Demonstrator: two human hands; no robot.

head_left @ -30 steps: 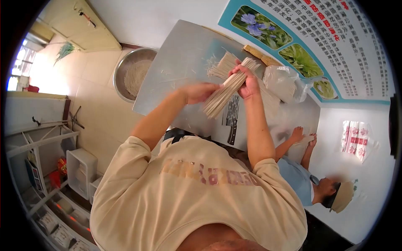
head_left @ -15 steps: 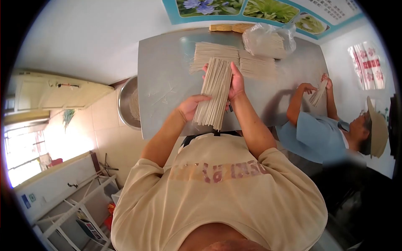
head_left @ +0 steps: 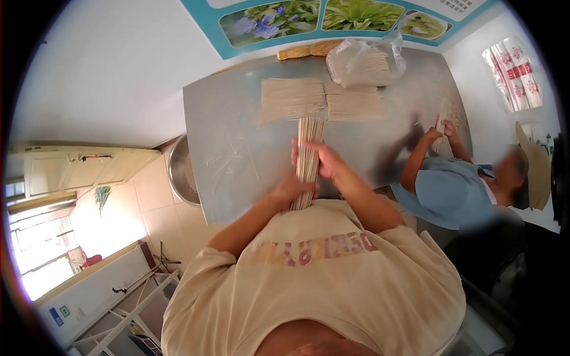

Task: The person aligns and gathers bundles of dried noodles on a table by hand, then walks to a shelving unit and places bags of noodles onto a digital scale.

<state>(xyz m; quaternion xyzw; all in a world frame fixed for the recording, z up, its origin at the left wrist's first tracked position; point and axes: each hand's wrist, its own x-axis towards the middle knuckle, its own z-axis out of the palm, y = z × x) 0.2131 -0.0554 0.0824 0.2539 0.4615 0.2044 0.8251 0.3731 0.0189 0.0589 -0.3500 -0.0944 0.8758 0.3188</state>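
Observation:
A thick bundle of dried noodles (head_left: 307, 157) points away from my body, just above the table's near edge. Around its upper part wraps my right hand (head_left: 320, 155), fingers across the strands. My left hand (head_left: 291, 191), somewhat blurred, grips the lower end close to my shirt. Beyond the bundle, two flat stacks of the same pale strands lie side by side: a left stack (head_left: 292, 98) and a right stack (head_left: 355, 102). The bundle's far tip comes near the left stack; whether they touch I cannot tell.
The metal table (head_left: 237, 196) has loose strands scattered at its left. At the back lie a straw brush (head_left: 309, 50) and a clear plastic bag (head_left: 356, 62) with strands. A metal basin (head_left: 180, 169) stands left. At right, a person in blue (head_left: 445, 193) holds a smaller bundle.
The bundle has come closer to my body and is gathered narrower and more upright in view. Both hands moved down with it. The person at right has shifted their bundle.

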